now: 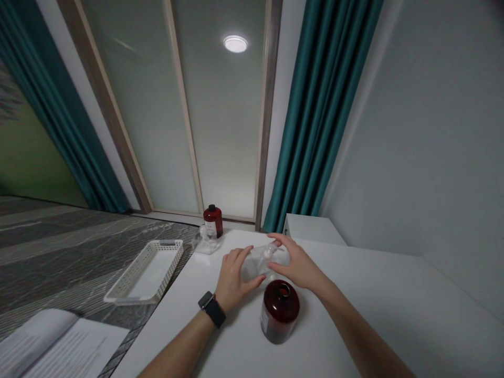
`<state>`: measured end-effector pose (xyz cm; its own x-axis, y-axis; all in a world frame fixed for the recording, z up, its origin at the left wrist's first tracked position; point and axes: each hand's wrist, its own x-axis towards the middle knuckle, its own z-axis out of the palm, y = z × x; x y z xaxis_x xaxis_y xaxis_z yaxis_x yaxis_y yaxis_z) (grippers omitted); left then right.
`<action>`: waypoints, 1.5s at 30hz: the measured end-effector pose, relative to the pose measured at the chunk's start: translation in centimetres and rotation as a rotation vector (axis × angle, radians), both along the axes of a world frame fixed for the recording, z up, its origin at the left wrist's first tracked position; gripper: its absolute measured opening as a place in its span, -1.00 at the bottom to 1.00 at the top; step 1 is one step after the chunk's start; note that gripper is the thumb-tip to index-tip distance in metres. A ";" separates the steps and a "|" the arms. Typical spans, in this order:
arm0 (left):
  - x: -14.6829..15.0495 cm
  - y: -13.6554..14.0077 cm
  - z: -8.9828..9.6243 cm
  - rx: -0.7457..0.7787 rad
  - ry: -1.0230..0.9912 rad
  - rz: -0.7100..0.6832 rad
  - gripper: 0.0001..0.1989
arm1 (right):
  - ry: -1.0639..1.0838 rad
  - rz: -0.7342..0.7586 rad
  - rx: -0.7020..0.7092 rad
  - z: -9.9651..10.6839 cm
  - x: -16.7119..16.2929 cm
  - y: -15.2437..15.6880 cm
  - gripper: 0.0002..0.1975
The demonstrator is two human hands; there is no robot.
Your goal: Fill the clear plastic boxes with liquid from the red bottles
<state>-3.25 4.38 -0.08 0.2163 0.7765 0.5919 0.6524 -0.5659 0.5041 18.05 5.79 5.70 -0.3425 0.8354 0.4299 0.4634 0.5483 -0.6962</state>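
Observation:
A clear plastic bag (255,261) with a whitish piece inside is held between both hands above the white table; the shape of the piece is hard to make out. My left hand (233,275), with a black watch on its wrist, curves its fingers and thumb around the bag's left end. My right hand (294,265) grips the other end between thumb and fingers. Just below the hands stands a dark red-brown bottle (280,312), upright, its neck uncapped and a label on its left side.
A second brown bottle (213,220) with a black cap stands at the table's far left corner, beside another clear plastic package (207,241). Left of the table (331,336) are a white perforated basket (114,295) and an open book (84,341). A white cabinet (313,228) adjoins the far edge.

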 end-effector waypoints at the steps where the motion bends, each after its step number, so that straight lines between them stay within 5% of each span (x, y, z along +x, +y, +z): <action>1: 0.0 0.0 0.0 -0.015 -0.025 -0.004 -0.34 | 0.025 0.012 -0.018 0.0 0.1 0.0 -0.36; 17: -0.2 -0.2 0.3 -0.056 -0.224 -0.134 -0.36 | 0.237 0.188 -0.111 -0.3 -0.7 -0.9 -0.22; 39: 0.1 -1.3 1.6 -0.058 -0.254 -0.201 -0.34 | 0.432 0.259 -0.216 0.4 -1.3 -1.7 -0.30; 45: -0.1 -1.1 1.7 -0.020 -0.287 -0.223 -0.39 | 0.445 0.272 -0.149 0.5 -1.3 -1.7 -0.34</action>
